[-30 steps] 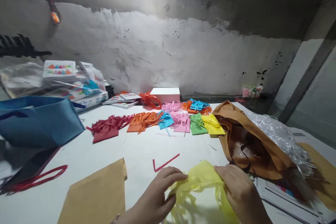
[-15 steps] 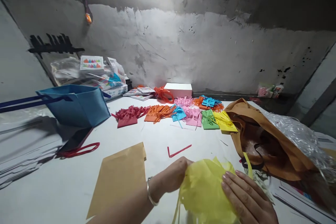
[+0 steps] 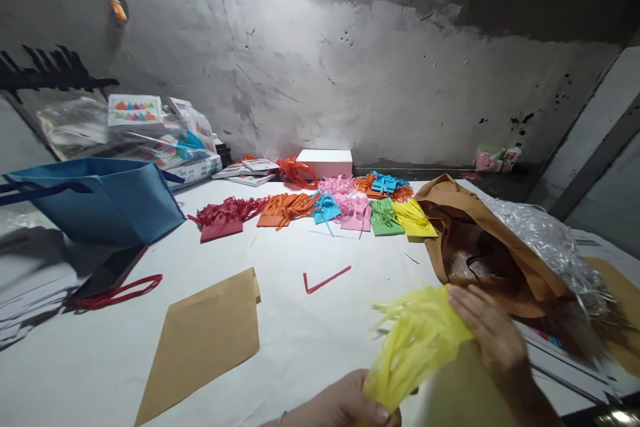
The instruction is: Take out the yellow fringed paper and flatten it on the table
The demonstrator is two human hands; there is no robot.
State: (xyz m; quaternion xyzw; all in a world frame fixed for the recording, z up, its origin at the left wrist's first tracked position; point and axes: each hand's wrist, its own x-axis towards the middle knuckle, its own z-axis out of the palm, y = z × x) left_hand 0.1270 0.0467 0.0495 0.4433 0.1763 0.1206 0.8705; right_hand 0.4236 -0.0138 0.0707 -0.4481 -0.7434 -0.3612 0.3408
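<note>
Yellow fringed tissue paper hangs between my hands at the lower right of the head view, its loose strips spreading to the left. My left hand is closed around the lower end of the strips. At the upper right edge of the paper, my right hand grips it with the fingers together, slightly blurred. An uncut-looking yellowish sheet shows below my right hand. Just beyond, a bent red paper strip lies on the white table.
Fringed paper bundles in red, orange, blue, pink, green and yellow form a row. A blue bag stands left, a brown bag lies right. A brown paper envelope lies front left. Packaged goods are stacked behind.
The yellow paper has turned, and its fringe now points left. My left hand has moved down to the strip ends; my right hand has risen to the upper edge. The view has shifted right.
</note>
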